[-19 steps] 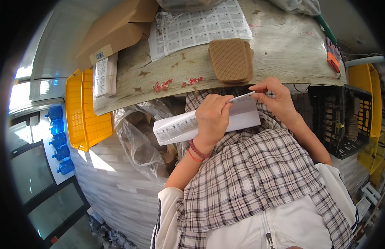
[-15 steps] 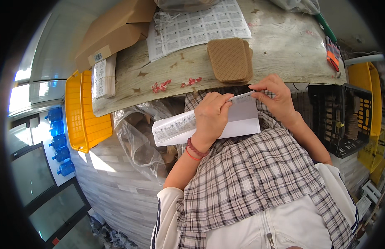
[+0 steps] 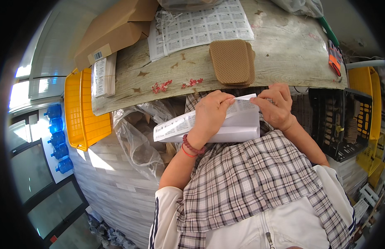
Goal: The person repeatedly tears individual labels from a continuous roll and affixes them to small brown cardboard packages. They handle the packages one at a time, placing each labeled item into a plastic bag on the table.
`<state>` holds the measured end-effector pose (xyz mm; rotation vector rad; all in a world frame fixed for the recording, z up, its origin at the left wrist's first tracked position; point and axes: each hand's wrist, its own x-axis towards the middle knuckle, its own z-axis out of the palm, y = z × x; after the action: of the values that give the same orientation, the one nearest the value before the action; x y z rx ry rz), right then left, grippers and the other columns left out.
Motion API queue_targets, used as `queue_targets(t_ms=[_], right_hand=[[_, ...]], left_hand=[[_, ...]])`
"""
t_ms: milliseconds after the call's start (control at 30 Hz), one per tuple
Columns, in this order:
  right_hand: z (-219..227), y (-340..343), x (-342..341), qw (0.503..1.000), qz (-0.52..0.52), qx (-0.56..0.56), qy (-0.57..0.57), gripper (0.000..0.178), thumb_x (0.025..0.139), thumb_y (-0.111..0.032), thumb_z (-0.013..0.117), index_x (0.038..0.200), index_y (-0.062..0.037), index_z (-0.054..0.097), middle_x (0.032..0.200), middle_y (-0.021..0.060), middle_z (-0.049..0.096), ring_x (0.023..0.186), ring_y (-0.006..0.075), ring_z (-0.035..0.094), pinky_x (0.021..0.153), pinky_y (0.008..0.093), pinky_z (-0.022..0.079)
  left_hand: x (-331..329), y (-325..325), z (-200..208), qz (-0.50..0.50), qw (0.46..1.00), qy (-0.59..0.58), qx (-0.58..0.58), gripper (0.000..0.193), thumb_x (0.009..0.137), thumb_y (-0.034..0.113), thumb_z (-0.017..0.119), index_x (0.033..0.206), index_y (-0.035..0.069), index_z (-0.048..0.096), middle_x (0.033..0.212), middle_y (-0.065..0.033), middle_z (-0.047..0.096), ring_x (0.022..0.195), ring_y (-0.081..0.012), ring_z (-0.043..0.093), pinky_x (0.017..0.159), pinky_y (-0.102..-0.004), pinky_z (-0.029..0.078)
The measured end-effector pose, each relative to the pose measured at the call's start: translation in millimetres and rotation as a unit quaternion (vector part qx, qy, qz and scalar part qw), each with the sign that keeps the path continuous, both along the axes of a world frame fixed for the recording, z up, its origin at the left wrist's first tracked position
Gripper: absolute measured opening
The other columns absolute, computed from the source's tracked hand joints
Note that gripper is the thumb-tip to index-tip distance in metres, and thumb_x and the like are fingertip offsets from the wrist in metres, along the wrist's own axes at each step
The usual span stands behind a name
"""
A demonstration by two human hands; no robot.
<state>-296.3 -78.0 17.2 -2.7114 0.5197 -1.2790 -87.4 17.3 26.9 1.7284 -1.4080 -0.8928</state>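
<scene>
Over my lap, at the near edge of the table (image 3: pixel 279 54), I hold a white label sheet (image 3: pixel 176 128) with its printed strip folded along the top and its blank side curling below. My left hand (image 3: pixel 210 113) is closed on the middle of the sheet, thumb and fingers pinching the upper edge. At the right end, my right hand (image 3: pixel 276 107) pinches the sheet's corner between thumb and fingertips. A small stack of brown textured pads (image 3: pixel 230 62) lies on the table just beyond my hands.
More label sheets (image 3: pixel 201 29) and an opened cardboard box (image 3: pixel 118 29) lie on the table. Bundled label strips (image 3: pixel 104 79) sit at its left corner. Yellow baskets (image 3: pixel 88 124), a clear plastic bag (image 3: pixel 134 143) and a black crate (image 3: pixel 342 120) stand around it.
My right hand has lowered slightly, its fingers curling in closer to the sheet's end. The printed strip has tilted further into view, and the blank part below has curled.
</scene>
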Motion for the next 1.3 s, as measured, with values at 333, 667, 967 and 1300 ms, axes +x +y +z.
queue_targets(t_ms=[333,667,967,1300], right_hand=[[34,17,11,0.8,0.069,0.529,-0.275,0.005,0.094,-0.006,0.069,0.098,-0.0047,0.066,0.1,0.0043,0.063,0.09,0.0146,0.056,0.085,0.0271,0.046],[22,-79,51,0.778,-0.009,0.621,-0.095,0.005,0.1,-0.006,0.062,0.097,-0.0024,0.063,0.082,-0.0035,0.058,0.075,0.005,0.051,0.068,0.0213,0.044],[13,-84,54,0.816,-0.066,0.574,-0.027,0.004,0.098,-0.004,0.063,0.095,-0.0021,0.063,0.081,-0.0044,0.058,0.073,0.0042,0.048,0.065,0.0215,0.041],[16,-83,53,0.83,-0.077,0.553,-0.009,0.004,0.097,-0.004,0.064,0.097,0.0001,0.064,0.082,-0.002,0.061,0.075,0.0064,0.052,0.068,0.0227,0.044]], left_hand=[[9,2,12,-0.019,0.998,0.035,0.04,0.016,0.093,0.017,0.066,0.095,0.002,0.073,0.083,-0.01,0.067,0.082,-0.0298,0.065,0.073,-0.0392,0.05],[-5,-16,17,-0.082,0.95,-0.238,-0.187,0.005,0.088,0.002,0.058,0.088,-0.002,0.061,0.139,-0.0252,0.055,0.139,-0.0412,0.044,0.117,-0.0506,0.034],[-11,-16,12,-0.1,0.95,-0.24,-0.174,0.005,0.086,0.0,0.056,0.086,-0.004,0.059,0.142,-0.0272,0.053,0.14,-0.0417,0.045,0.12,-0.0528,0.032],[-15,-17,13,-0.096,0.945,-0.254,-0.185,0.006,0.084,-0.001,0.056,0.087,-0.005,0.06,0.142,-0.0272,0.052,0.139,-0.0408,0.046,0.119,-0.0525,0.034]])
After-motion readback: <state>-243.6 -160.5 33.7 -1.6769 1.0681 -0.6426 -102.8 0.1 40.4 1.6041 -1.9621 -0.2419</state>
